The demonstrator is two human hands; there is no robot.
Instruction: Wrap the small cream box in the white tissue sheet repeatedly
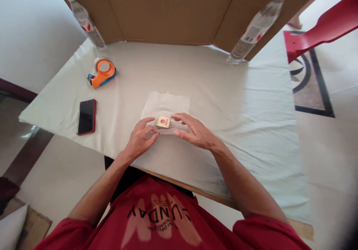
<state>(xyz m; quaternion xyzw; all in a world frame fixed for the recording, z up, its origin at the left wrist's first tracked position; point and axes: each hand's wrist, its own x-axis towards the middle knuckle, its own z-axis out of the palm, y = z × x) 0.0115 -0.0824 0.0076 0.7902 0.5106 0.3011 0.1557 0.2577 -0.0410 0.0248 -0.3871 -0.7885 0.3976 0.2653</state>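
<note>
A small cream-coloured box (163,122) with red print sits near the front edge of a whitish translucent sheet that looks like bubble wrap (170,103). Just left of the box is my left hand (141,137), its thumb and fingers apart, with fingertips at the sheet's near left part. On the other side my right hand (195,131) curves around the sheet's right part, thumb and fingers spread. Whether any fingertip presses on the sheet, I cannot tell.
An orange and blue tape dispenser (103,73) and a phone (86,116) in a red case lie at left. Two water bottles (88,26) (253,32) stand against a cardboard panel (170,11) at the back. A pale cloth (251,130) covers the table.
</note>
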